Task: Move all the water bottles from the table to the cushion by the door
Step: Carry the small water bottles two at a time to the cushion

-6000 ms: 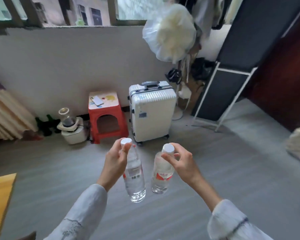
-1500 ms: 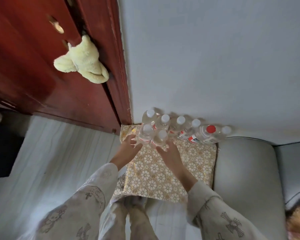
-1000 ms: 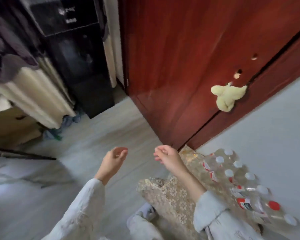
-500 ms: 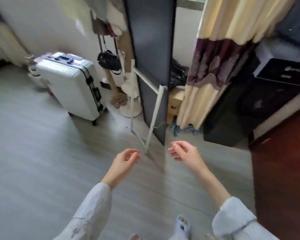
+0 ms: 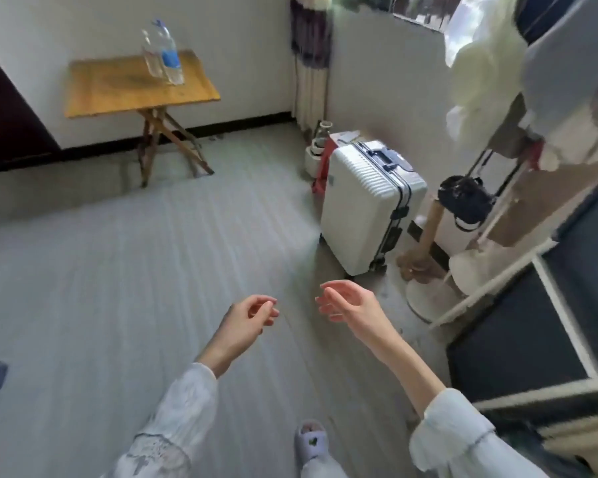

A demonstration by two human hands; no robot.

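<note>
Your L hand (image 5: 247, 317) is empty, fingers loosely curled with thumb near the index tip, nothing between them. Your R hand (image 5: 347, 303) is also empty, fingers apart and slightly bent, palm facing inward. Both are held out over the grey floor (image 5: 118, 270), well apart from the bottles. Two water bottles (image 5: 163, 55) stand upright, touching or nearly so, on the wooden folding table (image 5: 118, 94) at the far wall, toward its back R part. A white suitcase (image 5: 366, 205) stands to your R. One slippered foot (image 5: 312, 439) shows at bottom.
</note>
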